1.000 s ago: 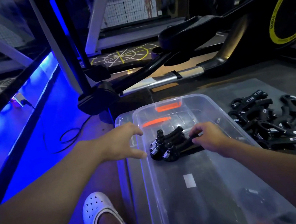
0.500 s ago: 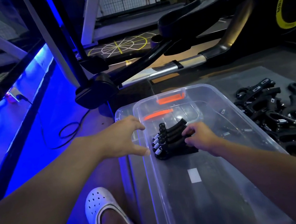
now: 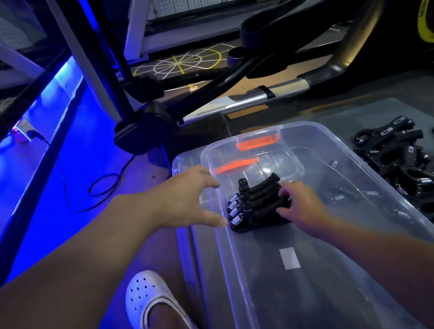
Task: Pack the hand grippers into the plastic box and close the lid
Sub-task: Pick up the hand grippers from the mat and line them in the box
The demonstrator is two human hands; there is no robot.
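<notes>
A clear plastic box (image 3: pixel 348 144) with orange latches (image 3: pixel 257 141) lies open in front of me. Inside, near its far end, several black hand grippers (image 3: pixel 255 201) with steel springs lie stacked side by side. My right hand (image 3: pixel 303 205) reaches into the box, its fingers curled round the handle ends of the nearest gripper in the stack. Fingers spread, my left hand (image 3: pixel 181 197) hovers at the box's left rim with its thumb tip by the springs, holding nothing. A loose pile of more grippers (image 3: pixel 422 170) lies on the mat to the right of the box.
A clear lid edge (image 3: pixel 182 164) sticks out under the box's far left corner. My foot in a white clog (image 3: pixel 148 298) is left of the box. An exercise machine (image 3: pixel 301 19) and black stand base (image 3: pixel 146 130) stand behind. A black cable (image 3: pixel 100 184) lies on the blue-lit floor.
My right hand brought a gripper down against the stack, which now lies tighter together. My left hand stayed at the box's left rim.
</notes>
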